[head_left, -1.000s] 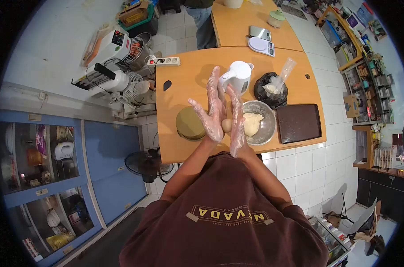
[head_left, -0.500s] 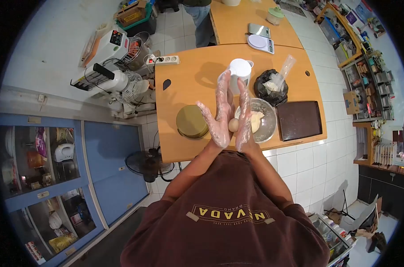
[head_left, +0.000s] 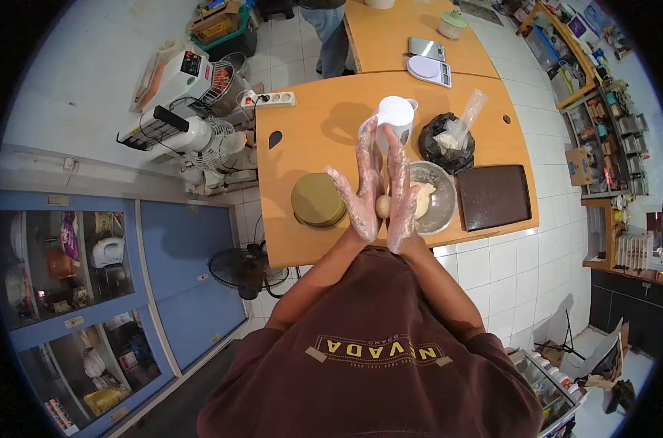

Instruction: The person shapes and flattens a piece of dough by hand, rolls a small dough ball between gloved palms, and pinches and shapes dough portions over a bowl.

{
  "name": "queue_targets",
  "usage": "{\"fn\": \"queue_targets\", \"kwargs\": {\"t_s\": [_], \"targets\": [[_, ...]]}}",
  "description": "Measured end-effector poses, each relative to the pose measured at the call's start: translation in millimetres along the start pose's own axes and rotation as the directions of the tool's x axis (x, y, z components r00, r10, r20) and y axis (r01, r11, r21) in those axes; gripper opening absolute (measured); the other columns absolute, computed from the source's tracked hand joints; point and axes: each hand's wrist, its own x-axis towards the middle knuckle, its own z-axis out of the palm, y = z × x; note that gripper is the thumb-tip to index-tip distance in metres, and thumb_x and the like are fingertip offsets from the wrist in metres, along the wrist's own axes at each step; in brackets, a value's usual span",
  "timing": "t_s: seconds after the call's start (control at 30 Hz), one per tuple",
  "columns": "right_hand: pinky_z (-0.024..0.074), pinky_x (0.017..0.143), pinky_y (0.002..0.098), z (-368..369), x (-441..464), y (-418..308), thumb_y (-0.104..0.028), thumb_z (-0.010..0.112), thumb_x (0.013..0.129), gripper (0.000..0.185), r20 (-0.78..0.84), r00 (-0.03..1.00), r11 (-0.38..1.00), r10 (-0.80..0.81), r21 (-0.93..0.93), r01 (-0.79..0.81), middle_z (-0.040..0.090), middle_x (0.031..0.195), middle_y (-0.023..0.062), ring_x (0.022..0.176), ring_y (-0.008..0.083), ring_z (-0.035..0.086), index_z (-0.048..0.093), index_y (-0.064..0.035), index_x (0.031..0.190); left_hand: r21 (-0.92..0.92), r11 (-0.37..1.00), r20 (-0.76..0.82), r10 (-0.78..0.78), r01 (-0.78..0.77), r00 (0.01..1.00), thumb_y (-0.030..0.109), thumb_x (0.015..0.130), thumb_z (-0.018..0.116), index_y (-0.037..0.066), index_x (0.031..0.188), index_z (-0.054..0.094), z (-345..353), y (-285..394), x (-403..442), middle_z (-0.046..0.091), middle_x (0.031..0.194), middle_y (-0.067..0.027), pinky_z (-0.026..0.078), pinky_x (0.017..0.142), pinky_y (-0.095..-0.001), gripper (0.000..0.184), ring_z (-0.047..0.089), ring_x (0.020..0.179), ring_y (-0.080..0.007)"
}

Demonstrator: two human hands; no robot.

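A small round dough ball (head_left: 383, 207) sits pressed between my two palms. My left hand (head_left: 362, 197) touches it from the left, fingers stretched forward and thumb apart. Against its other side lies my right hand (head_left: 401, 201), fingers also straight and pointing away from me. White smears cover both hands, which seem to be in thin clear gloves. Just right of them is a metal bowl (head_left: 444, 210) holding a pale lump of dough (head_left: 423, 196), partly hidden by my right hand. Beyond my fingertips stands a white pitcher (head_left: 396, 111).
On the wooden table (head_left: 313, 142) are a round gold-coloured tin (head_left: 317, 199), a dark baking tray (head_left: 494, 197), and a black plastic bag (head_left: 437, 153) with a clear bag in it. Farther back lie two scales (head_left: 428, 71) and a power strip (head_left: 274, 99). A person (head_left: 328, 29) stands behind.
My palms have shifted slightly against each other around the dough ball, and my fingers now look closer together. The whole view has moved a little; the table items stay in place.
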Motion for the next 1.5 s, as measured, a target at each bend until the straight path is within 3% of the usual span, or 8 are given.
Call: {"fn": "queue_targets", "kwargs": {"t_s": [0.3,0.43,0.6,0.8,0.9,1.1,1.33,1.5], "targets": [[0.0035,0.128,0.0504,0,2,-1,-0.071,0.017,0.103,0.095,0.041,0.996,0.996,-0.076,-0.048,0.078,0.012,0.172,0.0212,0.160,0.0372,0.007,0.014,0.0023,0.164,0.012,0.997,-0.023,-0.079,0.080,0.997,0.093,0.086,0.003,0.011,0.168,0.007,5,4,-3,0.004,0.175,-0.0056,-0.003,0.130,-0.0433,0.116,0.000,0.161,-0.0249],[0.0024,0.127,0.0513,4,-5,-3,-0.070,0.017,0.104,0.095,0.076,0.990,0.990,-0.115,-0.070,0.121,0.012,0.172,0.0221,0.160,0.0382,0.006,0.015,0.0038,0.164,-0.170,0.985,0.011,-0.020,0.022,1.000,0.091,0.089,0.002,0.009,0.167,0.008,1,15,0,0.005,0.175,-0.0083,-0.002,0.130,-0.0444,0.113,0.003,0.161,-0.0255],[0.0001,0.127,0.0520,9,0,-27,-0.069,0.016,0.104,0.095,0.035,0.992,0.992,-0.121,0.025,0.120,0.011,0.172,0.0231,0.160,0.0390,0.005,0.017,0.0058,0.163,0.100,0.995,-0.009,-0.011,0.012,1.000,0.087,0.093,0.001,0.008,0.167,0.009,-15,-9,1,0.008,0.174,-0.0094,0.000,0.130,-0.0447,0.108,0.006,0.160,-0.0246],[-0.0001,0.128,0.0519,5,-10,-11,-0.077,0.012,0.099,0.102,0.076,0.983,0.986,-0.165,-0.011,0.166,0.013,0.172,0.0192,0.160,0.0358,0.007,0.016,0.0015,0.164,0.040,0.998,-0.004,0.042,-0.042,0.999,0.083,0.095,-0.002,0.007,0.166,0.012,-11,-1,5,0.012,0.174,-0.0093,0.000,0.130,-0.0435,0.105,0.008,0.160,-0.0230],[0.0004,0.128,0.0522,3,-18,-15,-0.079,0.011,0.098,0.103,0.061,0.988,0.990,-0.140,-0.017,0.141,0.014,0.172,0.0185,0.160,0.0353,0.007,0.016,0.0001,0.165,0.226,0.972,-0.012,0.060,-0.056,0.998,0.085,0.093,-0.001,0.008,0.167,0.012,-20,-4,10,0.012,0.174,-0.0090,0.000,0.129,-0.0433,0.107,0.009,0.159,-0.0227],[0.0016,0.128,0.0519,-3,-15,-14,-0.073,0.013,0.101,0.097,0.005,0.988,0.988,-0.153,0.002,0.153,0.013,0.172,0.0192,0.160,0.0359,0.007,0.015,0.0003,0.165,0.105,0.994,0.002,-0.037,0.036,0.999,0.087,0.091,-0.001,0.008,0.167,0.009,-7,-15,-15,0.009,0.175,-0.0094,-0.003,0.129,-0.0436,0.110,0.003,0.161,-0.0251],[0.0031,0.128,0.0515,-12,8,3,-0.066,0.014,0.105,0.089,-0.023,0.993,0.986,-0.113,-0.123,0.109,0.012,0.172,0.0200,0.160,0.0366,0.007,0.014,0.0007,0.165,-0.079,0.996,0.035,0.040,-0.037,0.999,0.089,0.088,-0.006,0.009,0.168,0.006,5,-5,-15,0.005,0.175,-0.0088,-0.010,0.128,-0.0461,0.113,-0.007,0.161,-0.0253],[0.0041,0.128,0.0512,-10,-13,26,-0.061,0.015,0.108,0.084,0.063,0.994,0.977,-0.095,-0.184,0.105,0.011,0.172,0.0205,0.160,0.0371,0.007,0.014,0.0009,0.165,0.012,0.997,-0.033,0.081,-0.080,0.996,0.098,0.083,0.010,0.013,0.168,0.013,-4,14,9,0.005,0.175,-0.0113,-0.006,0.128,-0.0519,0.120,-0.002,0.161,-0.0302]]}}
